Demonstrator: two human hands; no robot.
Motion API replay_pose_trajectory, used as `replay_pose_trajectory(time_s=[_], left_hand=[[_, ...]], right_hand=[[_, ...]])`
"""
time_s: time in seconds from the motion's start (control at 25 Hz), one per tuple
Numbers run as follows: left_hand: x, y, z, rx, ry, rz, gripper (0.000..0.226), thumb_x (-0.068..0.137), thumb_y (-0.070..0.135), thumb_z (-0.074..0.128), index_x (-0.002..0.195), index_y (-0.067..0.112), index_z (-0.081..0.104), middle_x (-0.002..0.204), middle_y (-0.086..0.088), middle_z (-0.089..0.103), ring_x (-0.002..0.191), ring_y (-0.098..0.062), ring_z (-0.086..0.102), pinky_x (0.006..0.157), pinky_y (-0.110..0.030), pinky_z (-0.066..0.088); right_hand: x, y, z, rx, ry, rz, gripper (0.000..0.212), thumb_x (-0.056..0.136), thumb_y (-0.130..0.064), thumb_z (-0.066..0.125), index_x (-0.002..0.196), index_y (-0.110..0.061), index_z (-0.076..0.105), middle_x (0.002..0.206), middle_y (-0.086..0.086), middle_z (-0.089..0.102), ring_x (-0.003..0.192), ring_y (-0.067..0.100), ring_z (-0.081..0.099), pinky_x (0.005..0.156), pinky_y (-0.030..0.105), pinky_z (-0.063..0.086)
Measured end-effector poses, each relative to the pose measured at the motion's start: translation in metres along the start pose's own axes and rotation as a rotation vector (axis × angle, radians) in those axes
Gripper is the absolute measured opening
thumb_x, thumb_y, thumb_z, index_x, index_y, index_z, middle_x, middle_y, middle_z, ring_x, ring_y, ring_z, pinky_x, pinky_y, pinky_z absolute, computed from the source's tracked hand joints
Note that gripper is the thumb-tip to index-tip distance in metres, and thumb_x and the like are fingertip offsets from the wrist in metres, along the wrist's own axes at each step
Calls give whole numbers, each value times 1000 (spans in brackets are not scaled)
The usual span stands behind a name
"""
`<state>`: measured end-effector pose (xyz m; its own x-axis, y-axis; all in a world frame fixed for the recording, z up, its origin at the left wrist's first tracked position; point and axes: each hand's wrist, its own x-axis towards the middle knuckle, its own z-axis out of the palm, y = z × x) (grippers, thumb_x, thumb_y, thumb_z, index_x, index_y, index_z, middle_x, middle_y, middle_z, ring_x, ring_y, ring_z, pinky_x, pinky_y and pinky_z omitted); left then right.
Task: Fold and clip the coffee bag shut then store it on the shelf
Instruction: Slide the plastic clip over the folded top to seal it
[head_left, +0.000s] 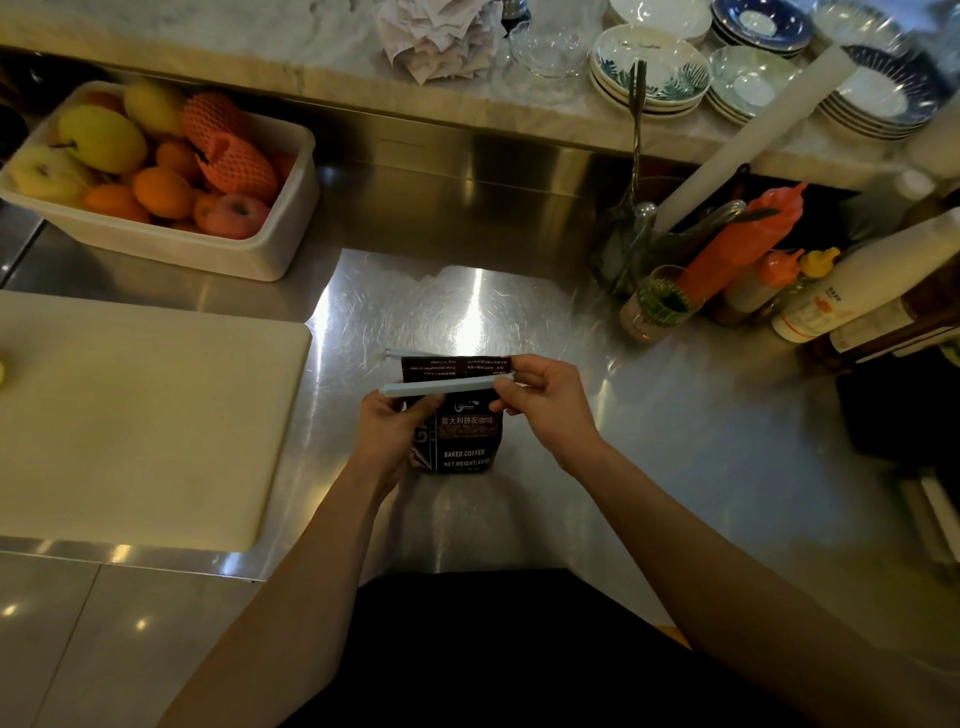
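So we've got the coffee bag standing upright on the steel counter, right in front of us, approx mid-counter btwn the cutting board on the left and the bottles on the right. Top of the bag is folded over, w/ the flap's print showing upside down. Our left hand is wrapped around the bag's left side, thumb up near the fold. Our right hand is pinching the right end of the clip, a long pale bar lying across the bag just under the fold. The clip looks open: a second thinner bar pokes out behind the flap toward the left, apart from the front one, so the flap sits btwn the two. Can't tell if the hinge end is under our right fingers, they cover it. Farther back, a tub of fruit sits on the left, and stacks of plates are up on the marble ledge behind the counter.
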<state>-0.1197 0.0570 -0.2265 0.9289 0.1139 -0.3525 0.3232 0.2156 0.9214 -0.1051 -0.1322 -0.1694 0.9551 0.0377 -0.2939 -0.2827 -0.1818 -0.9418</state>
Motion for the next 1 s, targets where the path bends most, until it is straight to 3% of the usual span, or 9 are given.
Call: replay_pose_trajectory(time_s=[0.2, 0.44, 0.52, 0.64, 0.76, 1.0], left_hand=[[0, 3, 7, -1, -22, 3, 22, 85, -3, 66, 94, 16, 72, 87, 7, 77, 86, -6, 73, 73, -17, 56], [-1, 7, 6, 53, 1, -7, 21, 82, 4, 72, 96, 19, 73, 100, -3, 75, 102, -21, 70, 90, -33, 57], [-2, 13, 0, 80, -17, 31, 34, 78, 3, 76, 109, 17, 70, 107, -6, 73, 106, -20, 69, 93, -35, 55], [0, 30, -15, 142, -85, 71, 58, 74, 1, 79, 126, 19, 60, 110, -2, 70, 102, -11, 70, 84, -24, 57], [3, 45, -25, 206, -103, 104, 42, 72, 2, 80, 111, 12, 70, 99, -4, 73, 92, -13, 72, 79, -21, 56], [7, 52, -33, 417, -103, 146, 25, 71, 11, 83, 92, 22, 76, 87, 5, 77, 82, -9, 73, 75, -16, 54]], right_hand=[[6, 3, -1, -124, 46, -44, 17, 89, -5, 64, 105, -11, 69, 94, 4, 74, 69, 14, 73, 65, 19, 56], [5, 13, 8, -259, 146, -124, 14, 92, -8, 59, 102, -13, 67, 87, 4, 72, 69, 11, 69, 73, 26, 60], [3, 14, 10, -248, 173, -121, 13, 92, -9, 58, 101, -16, 66, 85, 2, 72, 69, 10, 69, 74, 27, 60], [2, 15, 10, -258, 178, -122, 14, 93, -10, 58, 102, -16, 66, 86, 0, 72, 69, 10, 69, 75, 30, 61], [2, 16, 10, -238, 176, -112, 13, 93, -10, 58, 101, -16, 66, 86, 1, 72, 70, 12, 69, 77, 33, 61], [0, 17, 9, -223, 166, -118, 13, 93, -10, 58, 100, -18, 66, 88, 2, 72, 72, 13, 69, 76, 34, 61]])
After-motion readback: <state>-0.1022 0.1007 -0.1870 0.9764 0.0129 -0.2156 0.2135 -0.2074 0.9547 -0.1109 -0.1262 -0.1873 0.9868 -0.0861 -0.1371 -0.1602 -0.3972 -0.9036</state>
